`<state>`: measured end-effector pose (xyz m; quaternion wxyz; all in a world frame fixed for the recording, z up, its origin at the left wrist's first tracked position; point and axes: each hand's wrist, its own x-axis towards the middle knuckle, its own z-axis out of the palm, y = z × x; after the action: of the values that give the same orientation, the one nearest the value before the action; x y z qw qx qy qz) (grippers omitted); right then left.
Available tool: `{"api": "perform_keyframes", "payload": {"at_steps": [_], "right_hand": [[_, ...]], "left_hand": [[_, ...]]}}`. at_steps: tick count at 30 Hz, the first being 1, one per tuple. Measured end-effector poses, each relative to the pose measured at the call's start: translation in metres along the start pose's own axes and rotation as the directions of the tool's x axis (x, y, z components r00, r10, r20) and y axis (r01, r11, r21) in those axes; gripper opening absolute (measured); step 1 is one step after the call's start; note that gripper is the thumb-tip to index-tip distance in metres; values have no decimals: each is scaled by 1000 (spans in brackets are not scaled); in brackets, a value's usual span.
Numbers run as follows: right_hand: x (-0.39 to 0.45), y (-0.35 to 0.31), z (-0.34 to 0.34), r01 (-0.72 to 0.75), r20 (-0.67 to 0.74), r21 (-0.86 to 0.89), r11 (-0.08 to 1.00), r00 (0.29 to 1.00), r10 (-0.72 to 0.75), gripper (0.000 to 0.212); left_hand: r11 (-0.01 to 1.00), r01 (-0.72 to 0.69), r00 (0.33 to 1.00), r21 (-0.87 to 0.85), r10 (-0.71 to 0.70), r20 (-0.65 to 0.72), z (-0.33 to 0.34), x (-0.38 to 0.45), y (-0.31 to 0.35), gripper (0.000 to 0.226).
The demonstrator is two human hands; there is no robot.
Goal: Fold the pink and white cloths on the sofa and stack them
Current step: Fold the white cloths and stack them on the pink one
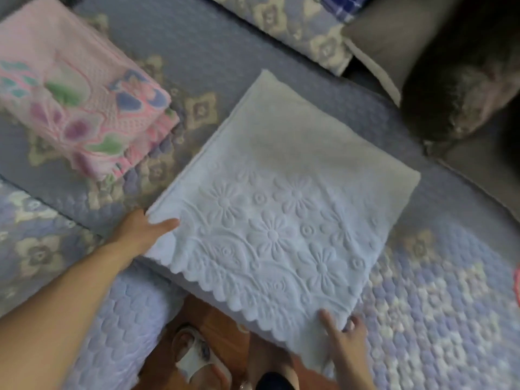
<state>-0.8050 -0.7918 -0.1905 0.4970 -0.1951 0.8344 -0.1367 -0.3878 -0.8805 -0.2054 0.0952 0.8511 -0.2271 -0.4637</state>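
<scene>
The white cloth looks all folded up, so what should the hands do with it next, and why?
Probably lift the white cloth and set it on the pink cloth. Both look folded, yet they lie apart on the sofa. The left hand and right hand already hold its near corners.

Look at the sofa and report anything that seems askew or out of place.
The folded white cloth lies skewed, its scalloped edge overhanging the sofa front, gripped by the left hand and right hand. The pink cloth sits separately, not yet stacked.
</scene>
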Motion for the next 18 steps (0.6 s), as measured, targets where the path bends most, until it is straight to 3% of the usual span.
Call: {"api": "perform_keyframes", "payload": {"at_steps": [3,6,9,12,16,18], "right_hand": [[-28,0,-14,-134,158,49,990,980,125,27],[-79,-20,-54,-139,226,231,963,970,86,17],[-124,-33,-106,-245,247,411,878,957,151,19],[-159,-34,-144,-382,333,359,852,905,265,22],[-188,-43,-174,-207,250,333,920,960,126,20],[-208,-70,-187,-71,208,466,882,978,-32,17]], "left_hand": [[972,18,999,-235,-9,39,-8,-29,-16,51],[901,162,980,-402,-99,174,-22,-80,-27,41],[862,287,935,-418,-156,319,-37,-155,-47,17],[841,338,915,-423,-188,357,-46,-213,-81,31],[735,349,917,-582,-140,373,-71,-289,-80,27],[629,286,946,-723,-66,316,-93,-316,-55,24]]}}
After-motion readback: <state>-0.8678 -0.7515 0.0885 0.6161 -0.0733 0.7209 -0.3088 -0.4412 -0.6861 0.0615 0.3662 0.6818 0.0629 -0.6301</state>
